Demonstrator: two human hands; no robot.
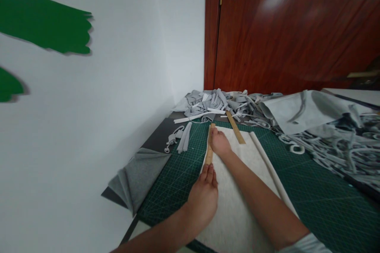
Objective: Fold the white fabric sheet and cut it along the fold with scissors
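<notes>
Along the left edge of a pale cloth (237, 189) on a green mat (166, 189), a ruler (209, 155) is lying lengthwise. The left hand (204, 193) is laying extended fingers on its near end; the right hand (221, 142) is curling over the far end (whether either is gripping, one cannot tell). Uneven pressure could be pivoting the ruler, rumpling the cloth.

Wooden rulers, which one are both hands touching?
The ruler along the left edge of the white cloth: left hand and right hand touch it. The other ruler slants across the far edge, untouched.
</notes>
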